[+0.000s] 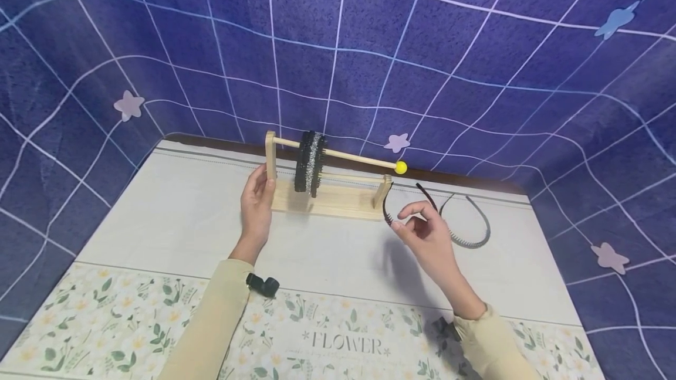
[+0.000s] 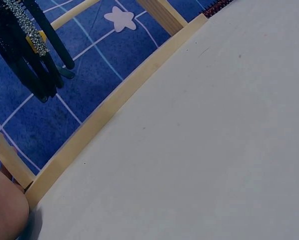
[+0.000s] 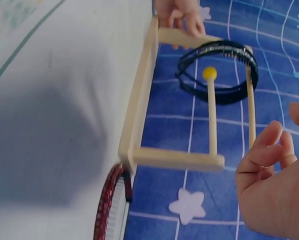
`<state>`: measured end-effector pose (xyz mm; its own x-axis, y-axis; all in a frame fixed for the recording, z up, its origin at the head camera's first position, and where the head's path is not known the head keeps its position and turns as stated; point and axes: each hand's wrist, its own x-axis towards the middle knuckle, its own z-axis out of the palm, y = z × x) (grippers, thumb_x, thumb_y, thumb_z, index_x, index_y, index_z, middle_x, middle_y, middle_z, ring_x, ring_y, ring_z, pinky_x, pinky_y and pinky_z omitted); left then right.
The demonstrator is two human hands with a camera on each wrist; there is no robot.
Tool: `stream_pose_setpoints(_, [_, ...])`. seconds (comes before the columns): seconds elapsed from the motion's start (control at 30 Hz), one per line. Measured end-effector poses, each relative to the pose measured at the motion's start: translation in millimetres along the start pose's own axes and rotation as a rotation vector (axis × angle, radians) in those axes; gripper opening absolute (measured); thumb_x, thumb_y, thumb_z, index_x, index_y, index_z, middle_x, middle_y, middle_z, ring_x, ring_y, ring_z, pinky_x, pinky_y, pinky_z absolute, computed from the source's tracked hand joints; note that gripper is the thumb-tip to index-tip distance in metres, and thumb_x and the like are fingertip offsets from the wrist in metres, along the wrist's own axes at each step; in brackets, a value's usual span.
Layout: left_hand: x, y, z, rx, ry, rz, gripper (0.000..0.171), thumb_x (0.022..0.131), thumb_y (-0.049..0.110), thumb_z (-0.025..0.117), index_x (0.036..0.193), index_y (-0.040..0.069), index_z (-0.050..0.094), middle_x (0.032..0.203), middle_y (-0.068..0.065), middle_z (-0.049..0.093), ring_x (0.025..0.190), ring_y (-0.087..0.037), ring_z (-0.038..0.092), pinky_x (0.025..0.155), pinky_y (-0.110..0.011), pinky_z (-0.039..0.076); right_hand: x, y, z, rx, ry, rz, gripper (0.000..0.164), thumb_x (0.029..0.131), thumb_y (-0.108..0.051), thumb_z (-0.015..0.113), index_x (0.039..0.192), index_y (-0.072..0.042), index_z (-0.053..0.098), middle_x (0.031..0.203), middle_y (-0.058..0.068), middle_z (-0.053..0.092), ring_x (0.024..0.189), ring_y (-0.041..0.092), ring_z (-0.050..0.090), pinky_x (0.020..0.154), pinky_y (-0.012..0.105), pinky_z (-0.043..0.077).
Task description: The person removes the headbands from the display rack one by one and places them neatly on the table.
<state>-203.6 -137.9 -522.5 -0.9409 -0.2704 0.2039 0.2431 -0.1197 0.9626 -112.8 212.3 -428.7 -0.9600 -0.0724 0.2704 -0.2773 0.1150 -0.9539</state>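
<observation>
Grips the stand (image 1: 330, 201) by its 9 o'clock upright (image 1: 271, 154) with the left hand (image 1: 256, 199). Holds nothing in the right hand (image 1: 430, 239), fingers loosely bent. Carries headbands (image 1: 310, 163) on the stand's upper rod (image 1: 359, 158), at 2 o'clock from the left hand. Shows a red headband (image 3: 105, 200) at 10 o'clock from the right, a grey one (image 1: 472, 245) at 2.

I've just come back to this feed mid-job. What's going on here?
A person is working at a wooden rack on a table. Their left hand holds the rack's left upright. Several headbands, black ones and a silvery one, hang on the rack nearer that end. The right hand is raised by the other end, fingers bent, holding nothing. A dark red headband and a gray headband lie on the table, off the rack.
</observation>
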Motion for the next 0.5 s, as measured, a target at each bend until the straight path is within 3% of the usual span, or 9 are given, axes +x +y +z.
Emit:
stream_pose_setpoints(0.23, [0.1, -0.3, -0.6, -0.006, 0.003, 0.003, 0.047, 0.117, 0.011, 0.056, 0.164, 0.010, 0.051, 0.149, -0.008, 0.060, 0.148, -0.026, 0.054, 0.130, -0.040, 0.042, 5, 3, 21, 0.006, -0.019, 0.034, 0.024, 0.095, 0.011, 0.079, 0.113, 0.008, 0.065, 0.102, 0.003, 0.065, 0.067, 0.005, 0.053, 0.054, 0.015, 0.040])
stream_pose_setpoints(0.5, [-0.9, 1.6, -0.7, -0.003, 0.011, 0.009, 0.047, 0.116, 0.010, 0.057, 0.163, 0.010, 0.051, 0.147, -0.008, 0.062, 0.146, -0.026, 0.056, 0.130, -0.041, 0.042, 9, 6, 38, 0.025, -0.020, 0.072, 0.023, 0.096, 0.007, 0.080, 0.115, 0.005, 0.067, 0.103, 0.004, 0.063, 0.066, 0.007, 0.047, 0.055, 0.017, 0.036])
